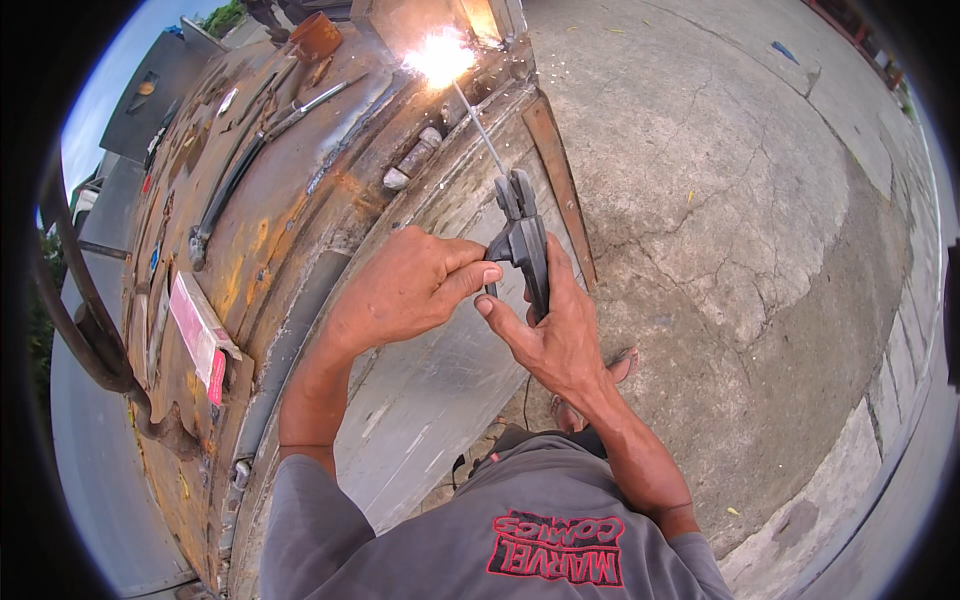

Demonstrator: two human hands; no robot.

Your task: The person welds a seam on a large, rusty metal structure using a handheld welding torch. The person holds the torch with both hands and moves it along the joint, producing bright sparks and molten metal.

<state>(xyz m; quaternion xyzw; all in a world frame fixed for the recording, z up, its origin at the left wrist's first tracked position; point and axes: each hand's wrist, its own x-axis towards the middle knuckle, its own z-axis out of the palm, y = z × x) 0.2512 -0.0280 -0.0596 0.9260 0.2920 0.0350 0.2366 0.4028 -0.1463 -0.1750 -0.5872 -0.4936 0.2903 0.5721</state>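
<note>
Right hand (555, 325): fingers wrapped round the black electrode holder (531, 252). Left hand (410, 285): thumb and forefinger pinching its side lever. From my end, the holder sits just off the right edge of the rusty steel surface (270, 235); its electrode (481, 131) points to the far right corner, where the arc (440, 60) burns beside an upright plate (395, 25). Glare hides the joint and tip.

For a good bead I'd want a short, steady gap, even travel, a feed matching rod burn-off, and no squeeze on that lever, which could loosen the rod.

Edges: I'd watch the steel strip (560, 190) slanting down by the far right corner, just right of the holder, and the fittings (412, 158) along the right edge. Leftward, the black-handled tool (225, 205) and pink box (200, 325) take up surface. Most swing room looks to be rightward, over the concrete floor (720, 180); the person's foot (568, 412) is below the right wrist.
</note>
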